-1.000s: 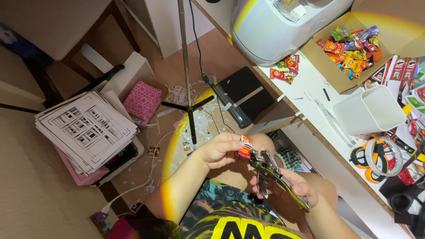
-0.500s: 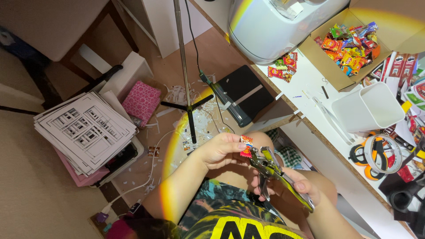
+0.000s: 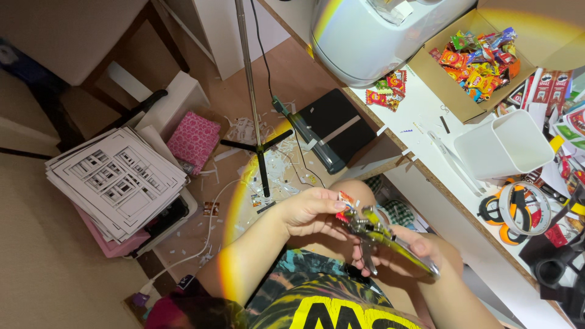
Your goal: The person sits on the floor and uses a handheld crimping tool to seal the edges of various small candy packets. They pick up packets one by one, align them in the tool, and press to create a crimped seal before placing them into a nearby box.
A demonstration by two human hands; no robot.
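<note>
Packet: small red-and-white sachet (image 3: 347, 200), over the lap, at the tool's head.
Left hand (image 3: 311, 213): pinching the packet.
Right hand (image 3: 420, 253): wrapped around yellow hand punch (image 3: 381, 234).
Bench (image 3: 426, 116): right, carrying box of snacks (image 3: 478, 58).

Hands at 6 o'clock over the lap: left hand (image 3: 311, 213) pinches a small packet (image 3: 347, 200) against the head of the pliers-type tool (image 3: 384, 237), right hand (image 3: 420, 256) on its handles. Desk (image 3: 426, 116) runs 1 to 4 o'clock; on it a box of snack packets (image 3: 475, 55), a bin (image 3: 503, 146) just below it, tape rolls (image 3: 518, 210) at 4. Paper stack (image 3: 116, 180) on the floor at 9, tripod stand (image 3: 259, 146) at 11.
</note>
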